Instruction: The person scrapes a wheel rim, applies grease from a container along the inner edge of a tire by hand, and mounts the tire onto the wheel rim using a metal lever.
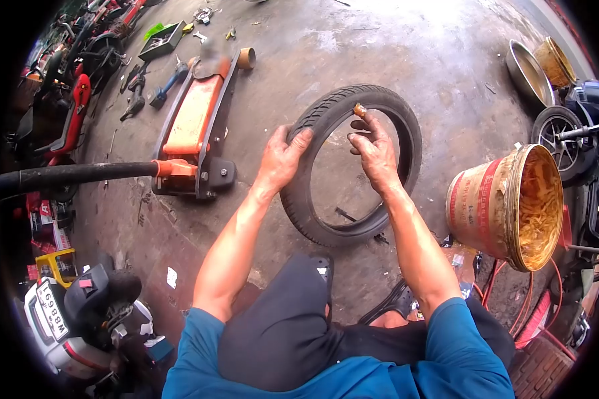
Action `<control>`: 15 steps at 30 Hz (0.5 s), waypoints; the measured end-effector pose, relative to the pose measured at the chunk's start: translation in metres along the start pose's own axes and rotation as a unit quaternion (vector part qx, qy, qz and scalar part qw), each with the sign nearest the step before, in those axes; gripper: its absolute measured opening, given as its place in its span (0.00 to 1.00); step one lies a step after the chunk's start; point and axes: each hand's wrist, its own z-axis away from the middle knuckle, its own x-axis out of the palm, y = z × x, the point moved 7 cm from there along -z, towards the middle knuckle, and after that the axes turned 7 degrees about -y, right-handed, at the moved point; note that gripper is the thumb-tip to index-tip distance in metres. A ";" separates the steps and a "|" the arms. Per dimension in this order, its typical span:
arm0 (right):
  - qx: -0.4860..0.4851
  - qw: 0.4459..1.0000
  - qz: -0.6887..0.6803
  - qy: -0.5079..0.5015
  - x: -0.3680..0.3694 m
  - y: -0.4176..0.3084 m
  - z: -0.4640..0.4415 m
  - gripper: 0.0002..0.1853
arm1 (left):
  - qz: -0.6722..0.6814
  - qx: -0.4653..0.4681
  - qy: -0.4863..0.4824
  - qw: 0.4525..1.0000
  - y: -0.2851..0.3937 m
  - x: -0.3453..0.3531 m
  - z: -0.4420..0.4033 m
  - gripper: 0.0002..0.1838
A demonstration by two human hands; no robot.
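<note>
A black tyre (298, 193) stands tilted on the floor in front of my knees. My left hand (283, 156) grips its upper left side, thumb on the tread. Over the tyre's opening is my right hand (377, 149), its index finger stretched toward the upper inner rim with a dab of amber grease (359, 110) on the fingertip. The other fingers of that hand are curled and hold nothing that shows. To the right, a tilted bucket (482, 203) shows thick yellow-brown grease (539, 206) inside.
An orange floor jack (194, 123) with a long black handle (80, 177) lies at the left. Beyond it are power tools (170, 85) and a tool tray (162, 41). A scooter (80, 319) is at lower left; a wheel (558, 143) and metal basin (529, 73) are at right.
</note>
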 end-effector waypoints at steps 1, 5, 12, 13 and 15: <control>-0.016 0.999 0.038 0.006 0.001 -0.002 -0.001 0.32 | -0.003 0.004 0.000 1.000 0.000 0.000 -0.001 0.40; -0.030 0.989 0.147 0.004 0.006 -0.019 0.000 0.35 | -0.020 0.018 0.003 1.000 -0.003 -0.001 -0.004 0.41; -0.102 0.963 0.238 -0.070 0.035 -0.029 0.023 0.35 | -0.018 0.008 -0.005 1.000 -0.001 0.000 -0.006 0.39; -0.111 0.958 0.251 -0.078 0.042 -0.031 0.029 0.34 | -0.021 0.009 0.003 1.000 -0.002 0.000 -0.006 0.38; -0.157 0.942 0.282 -0.091 0.053 -0.034 0.045 0.34 | -0.017 0.003 0.013 1.000 -0.005 0.000 -0.006 0.36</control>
